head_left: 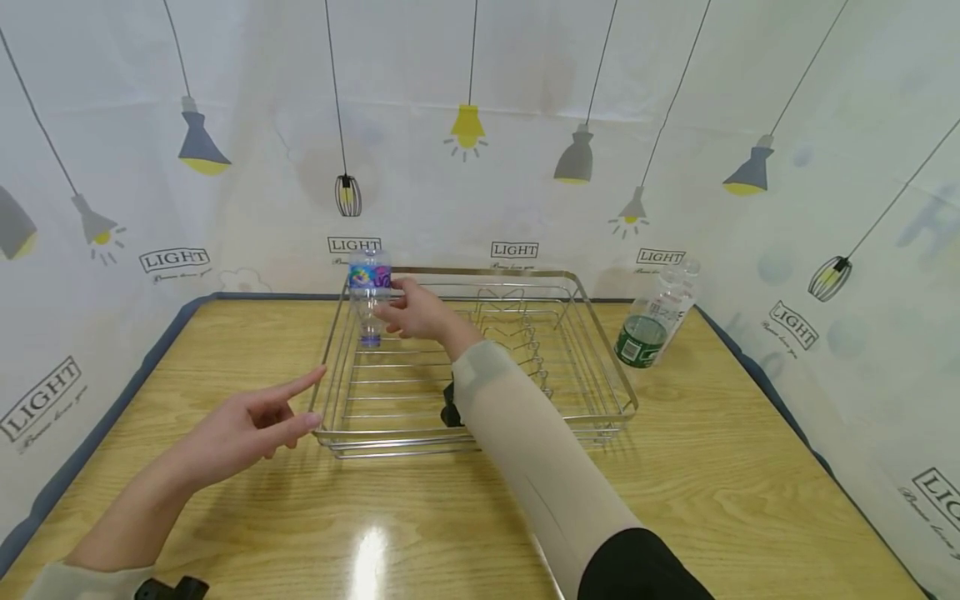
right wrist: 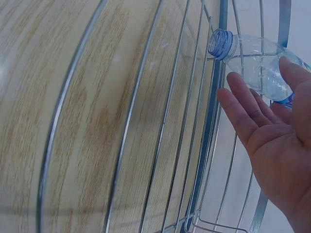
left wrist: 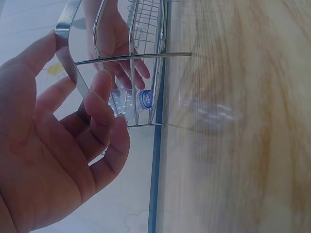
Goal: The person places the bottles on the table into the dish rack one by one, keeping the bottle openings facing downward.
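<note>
1. Head view: nearest us, the cream right sleeve (head_left: 547, 458) with its black upper part crosses the near rim of the wire rack (head_left: 405, 434).
2. Head view: the right hand (head_left: 423, 312) is at a clear bottle (head_left: 368, 277), neck-down inside the rack's far left corner. We see thumb and forefinger at the bottle's right side; we cannot tell whether they pinch it.
3. Head view: the left hand (head_left: 232, 437) has forefinger and thumb spread, tips at the rack's left side; its other fingers curl loosely.
4. Head view: right of the rack, on the wooden table (head_left: 750, 467), we note a green-labelled bottle (head_left: 641, 342) overlapping a second clear bottle (head_left: 679, 285).
5. Left wrist view: we find the left thumb and forefinger touching the rim, apart.
6. Right wrist view: the thumb overlaps the bottle's body; the lower fingers extend, slightly spread. We cannot tell whether the blue neck touches the wires.
</note>
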Available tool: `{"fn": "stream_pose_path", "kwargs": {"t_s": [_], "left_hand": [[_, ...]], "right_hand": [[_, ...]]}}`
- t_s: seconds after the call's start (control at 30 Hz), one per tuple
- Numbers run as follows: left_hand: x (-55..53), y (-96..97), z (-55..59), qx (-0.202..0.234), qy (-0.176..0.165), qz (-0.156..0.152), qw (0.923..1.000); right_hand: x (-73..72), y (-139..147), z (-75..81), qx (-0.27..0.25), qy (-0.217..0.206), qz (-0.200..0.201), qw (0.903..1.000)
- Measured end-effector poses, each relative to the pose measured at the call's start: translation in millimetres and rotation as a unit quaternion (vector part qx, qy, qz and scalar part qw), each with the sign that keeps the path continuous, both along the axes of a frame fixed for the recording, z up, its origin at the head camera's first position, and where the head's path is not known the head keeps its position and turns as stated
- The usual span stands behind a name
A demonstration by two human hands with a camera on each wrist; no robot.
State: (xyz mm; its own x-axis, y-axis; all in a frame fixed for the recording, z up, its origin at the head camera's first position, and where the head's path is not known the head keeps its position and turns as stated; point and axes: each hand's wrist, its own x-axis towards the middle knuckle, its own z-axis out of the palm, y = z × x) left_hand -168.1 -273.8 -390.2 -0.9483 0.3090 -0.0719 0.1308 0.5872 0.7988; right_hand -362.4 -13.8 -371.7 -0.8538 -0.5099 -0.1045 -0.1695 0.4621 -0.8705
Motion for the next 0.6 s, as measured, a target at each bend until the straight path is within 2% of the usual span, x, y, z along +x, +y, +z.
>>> {"fn": "stream_pose_path", "kwargs": {"t_s": [0.27, 0.6], "left_hand": [[0.8, -0.4, 0.3, 0.005, -0.004, 0.001, 1.0], [1.2, -0.5, 0.8, 0.007, -0.006, 0.002, 1.0]], "right_hand": [[0.6, -0.2, 0.6, 0.006, -0.003, 0.017, 0.9998], [0.3, 0.3, -0.6, 0.008, 0.002, 0.018, 0.9998]]}}
